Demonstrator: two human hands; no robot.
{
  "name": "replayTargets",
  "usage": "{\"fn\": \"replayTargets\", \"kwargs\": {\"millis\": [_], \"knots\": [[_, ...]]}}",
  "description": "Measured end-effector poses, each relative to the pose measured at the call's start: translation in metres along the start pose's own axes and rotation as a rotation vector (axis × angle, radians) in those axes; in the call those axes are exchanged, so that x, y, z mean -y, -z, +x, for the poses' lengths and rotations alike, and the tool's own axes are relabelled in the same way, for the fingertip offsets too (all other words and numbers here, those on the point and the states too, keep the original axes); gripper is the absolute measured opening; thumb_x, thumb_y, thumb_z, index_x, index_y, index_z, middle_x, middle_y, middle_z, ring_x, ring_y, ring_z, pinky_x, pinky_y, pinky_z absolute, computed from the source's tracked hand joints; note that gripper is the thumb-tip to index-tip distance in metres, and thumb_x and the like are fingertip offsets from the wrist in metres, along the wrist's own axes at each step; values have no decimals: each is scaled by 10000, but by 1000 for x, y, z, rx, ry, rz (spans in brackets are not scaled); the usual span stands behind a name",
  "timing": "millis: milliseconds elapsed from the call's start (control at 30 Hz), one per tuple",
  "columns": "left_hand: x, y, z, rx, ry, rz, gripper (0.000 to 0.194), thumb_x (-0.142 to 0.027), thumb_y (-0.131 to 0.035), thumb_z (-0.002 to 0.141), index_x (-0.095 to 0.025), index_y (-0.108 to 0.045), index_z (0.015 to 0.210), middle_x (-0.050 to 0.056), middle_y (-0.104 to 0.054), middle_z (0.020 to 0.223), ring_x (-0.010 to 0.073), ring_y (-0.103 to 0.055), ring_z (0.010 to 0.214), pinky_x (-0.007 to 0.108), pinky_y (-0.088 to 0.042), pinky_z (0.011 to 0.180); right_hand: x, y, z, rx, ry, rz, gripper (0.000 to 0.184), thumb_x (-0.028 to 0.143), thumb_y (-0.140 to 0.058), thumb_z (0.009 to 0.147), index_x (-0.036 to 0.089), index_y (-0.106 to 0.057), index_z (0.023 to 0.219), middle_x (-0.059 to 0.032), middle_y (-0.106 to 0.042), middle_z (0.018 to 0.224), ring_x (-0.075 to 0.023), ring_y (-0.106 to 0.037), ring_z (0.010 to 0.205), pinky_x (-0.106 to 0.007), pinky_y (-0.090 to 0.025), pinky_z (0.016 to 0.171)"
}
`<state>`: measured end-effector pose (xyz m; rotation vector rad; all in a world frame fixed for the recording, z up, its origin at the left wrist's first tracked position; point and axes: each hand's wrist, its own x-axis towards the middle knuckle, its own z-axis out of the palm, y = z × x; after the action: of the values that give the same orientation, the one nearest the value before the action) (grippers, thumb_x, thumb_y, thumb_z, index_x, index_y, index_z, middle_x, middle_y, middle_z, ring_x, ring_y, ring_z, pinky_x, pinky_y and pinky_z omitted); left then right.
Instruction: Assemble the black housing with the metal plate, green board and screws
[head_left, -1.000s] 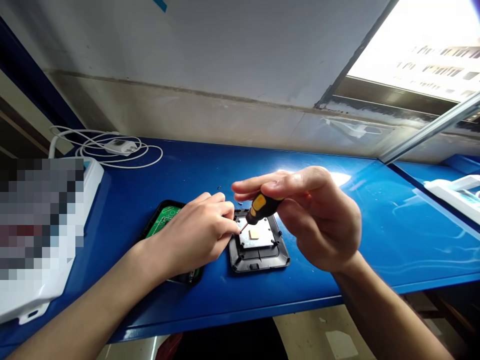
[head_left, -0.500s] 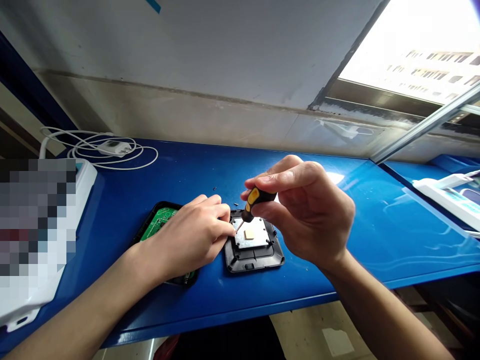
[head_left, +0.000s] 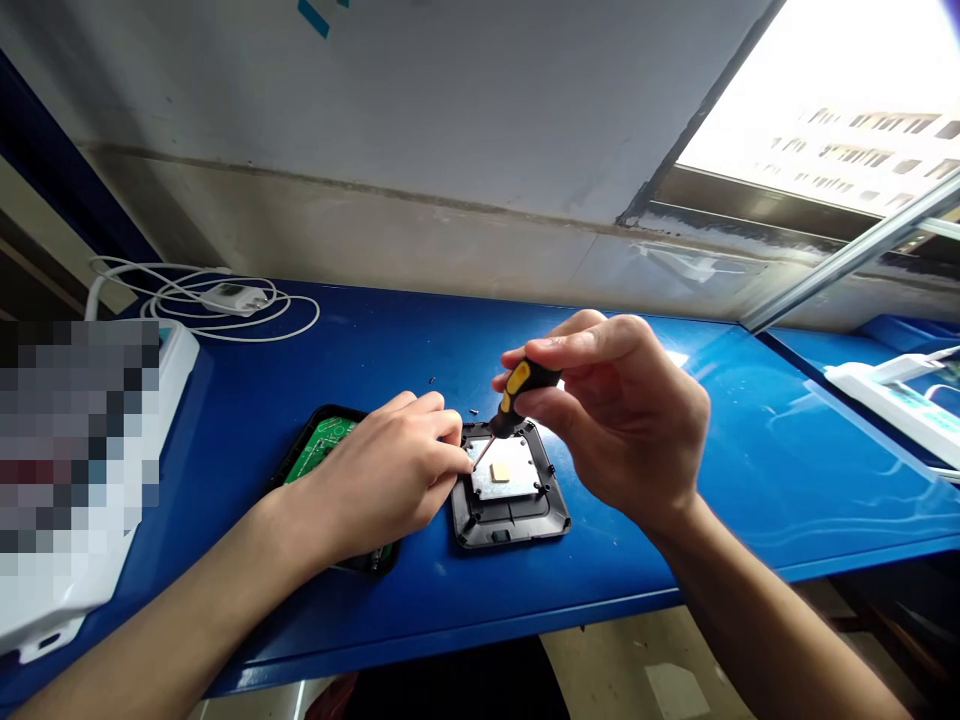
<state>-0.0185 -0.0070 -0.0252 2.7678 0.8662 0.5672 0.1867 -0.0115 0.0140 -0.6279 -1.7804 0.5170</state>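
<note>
My right hand (head_left: 622, 420) grips the black and yellow handle of a screwdriver (head_left: 519, 390) between thumb and fingers. Its thin shaft slants down to the left edge of a silvery metal plate (head_left: 517, 484). A pale yellow square pad sits on that plate, which lies in a black plastic cover (head_left: 517, 533). My left hand (head_left: 397, 460) is closed, its fingertips at the cover's left side beside the screwdriver tip; whatever they pinch is hidden. Under the left hand lies a black housing with a green circuit board (head_left: 319, 447), partly covered by the hand.
Two tiny dark screws (head_left: 474, 411) lie on the blue table (head_left: 375, 340) behind the cover. A white cable with a plug adapter (head_left: 236, 298) is coiled at the back left. A white device (head_left: 161, 400), partly blurred out, stands at the left. A wall rises behind the table.
My right hand's fingers have curled from stretched out to closer round the screwdriver handle, turning it. The left hand stays at the cover's edge. The view has shifted slightly.
</note>
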Motion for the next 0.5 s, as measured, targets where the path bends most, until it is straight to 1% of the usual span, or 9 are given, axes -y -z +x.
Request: {"fn": "replayTargets", "kwargs": {"millis": [100,233,300,367,433,500], "knots": [[1,-2,0,5,-5,-16,276,-81,-610,928,-216,-740,726,8,-643,780,192,-487,756,344,-349,666,0,1,-1,9,-5,28,243,169,-771,885,285,-708,1089,-7,-750,995,-199,-759,917,-374,-693,758],[1,-3,1,-28,-16,-20,297,-78,-591,923,-218,-747,713,27,-655,811,204,-516,785,348,-367,681,1,-3,-2,32,28,26,249,198,-785,879,313,-722,1091,-7,-748,991,-200,-745,857,-394,-678,760],[1,-2,1,-31,-9,-22,302,-71,-577,921,-228,-774,754,33,-661,815,210,-524,779,348,-379,677,1,-5,-1,37,48,30,270,201,-786,878,319,-719,1111,-8,-750,993,-201,-742,848,-393,-674,753],[1,-1,1,-36,-7,-28,303,-75,-567,926,-232,-798,807,45,-678,840,223,-545,799,352,-397,681,0,-5,0,68,81,57,323,155,-775,877,306,-706,1154,-17,-757,1031,-201,-747,879,-383,-670,758],[0,0,0,-42,-8,-37,311,-80,-556,934,-224,-807,820,63,-696,888,239,-572,843,360,-416,696,-2,-5,0,107,125,91,379,97,-756,876,279,-689,1200,-33,-761,1079,-201,-748,928,-381,-665,790],[1,0,0,-34,-7,-48,325,-73,-544,935,-221,-807,817,68,-705,910,243,-579,862,365,-423,708,-6,-5,-2,115,165,103,422,68,-750,867,257,-673,1237,-51,-754,1107,-205,-742,969,-384,-659,811]]}}
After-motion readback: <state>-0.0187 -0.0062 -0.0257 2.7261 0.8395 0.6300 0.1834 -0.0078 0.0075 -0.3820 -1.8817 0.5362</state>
